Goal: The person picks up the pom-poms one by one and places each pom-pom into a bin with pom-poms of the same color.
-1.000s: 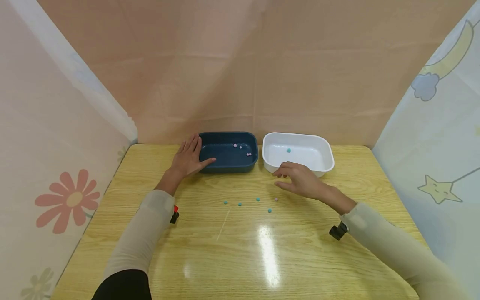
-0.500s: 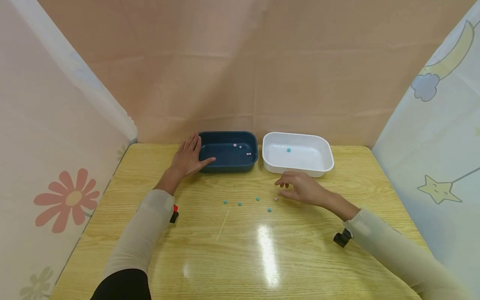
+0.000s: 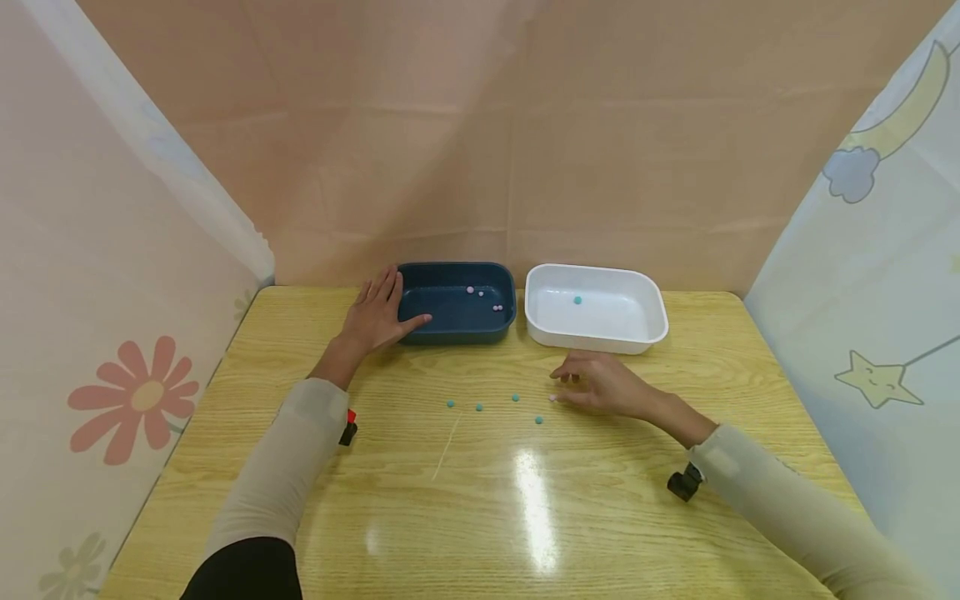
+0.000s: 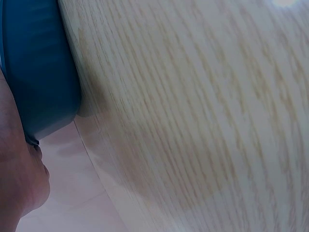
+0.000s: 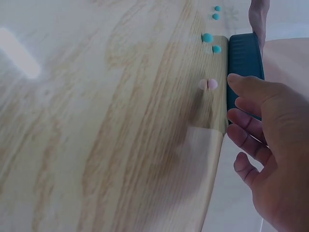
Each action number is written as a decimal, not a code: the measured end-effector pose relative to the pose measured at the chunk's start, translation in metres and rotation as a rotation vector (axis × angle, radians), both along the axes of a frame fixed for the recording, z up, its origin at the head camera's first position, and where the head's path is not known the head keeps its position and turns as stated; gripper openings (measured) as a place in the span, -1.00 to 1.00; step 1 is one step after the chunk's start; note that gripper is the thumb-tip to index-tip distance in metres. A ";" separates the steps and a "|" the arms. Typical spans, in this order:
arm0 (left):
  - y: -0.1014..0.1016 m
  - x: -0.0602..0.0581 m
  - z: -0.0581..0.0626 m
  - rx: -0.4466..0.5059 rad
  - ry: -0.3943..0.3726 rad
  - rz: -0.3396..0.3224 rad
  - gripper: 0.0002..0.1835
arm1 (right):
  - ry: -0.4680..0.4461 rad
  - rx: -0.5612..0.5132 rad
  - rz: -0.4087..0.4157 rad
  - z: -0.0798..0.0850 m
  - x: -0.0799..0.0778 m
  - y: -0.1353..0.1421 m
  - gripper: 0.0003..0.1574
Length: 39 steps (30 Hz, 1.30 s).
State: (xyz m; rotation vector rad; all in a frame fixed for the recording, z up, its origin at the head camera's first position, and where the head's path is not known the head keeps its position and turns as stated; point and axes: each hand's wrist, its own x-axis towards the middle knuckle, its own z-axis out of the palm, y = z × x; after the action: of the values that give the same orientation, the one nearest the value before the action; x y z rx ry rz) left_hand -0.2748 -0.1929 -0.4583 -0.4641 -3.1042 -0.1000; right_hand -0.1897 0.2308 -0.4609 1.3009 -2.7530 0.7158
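Note:
My left hand [image 3: 372, 318] rests on the left end of a dark blue basin [image 3: 453, 337], its fingers straight along the rim and the thumb over the front corner. Part of that hand [image 4: 21, 174] shows beside the basin's wall [image 4: 41, 72] in the left wrist view. Low over the table, my right hand [image 3: 600, 383] holds nothing, fingers bent and parted from the thumb. Its thumb tip is right by a small pink ball [image 3: 552, 398], also seen as a pink ball [image 5: 212, 84] past the thumb in the right wrist view.
Several teal balls lie left of the pink one, among them a teal ball [image 3: 515, 398] and a nearer teal ball [image 3: 538, 420]. A white basin [image 3: 596, 342] holds one teal ball [image 3: 577, 300]. Several pink balls [image 3: 498, 308] are in the blue basin. A cloth wall [image 3: 450, 167] stands behind.
My right hand has come down from the white basin's front rim toward the table, its thumb now at the pink ball. The left hand and both basins have stayed put.

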 end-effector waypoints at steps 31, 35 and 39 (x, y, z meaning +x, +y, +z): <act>0.000 -0.001 -0.001 0.005 0.006 0.000 0.21 | -0.088 -0.024 0.061 -0.020 -0.007 0.006 -0.75; 0.000 -0.001 -0.001 0.000 0.006 0.001 0.21 | -0.092 -0.038 0.068 -0.022 -0.006 0.005 -0.78; 0.000 -0.001 -0.002 -0.004 0.007 0.000 0.20 | -0.091 -0.050 0.069 -0.024 -0.005 0.003 -0.84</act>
State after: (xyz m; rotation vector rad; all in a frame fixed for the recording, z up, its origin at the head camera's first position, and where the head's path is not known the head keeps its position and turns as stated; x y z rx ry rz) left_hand -0.2761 -0.1927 -0.4602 -0.4633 -3.0982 -0.0916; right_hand -0.1949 0.2338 -0.4850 1.3931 -2.7517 0.8640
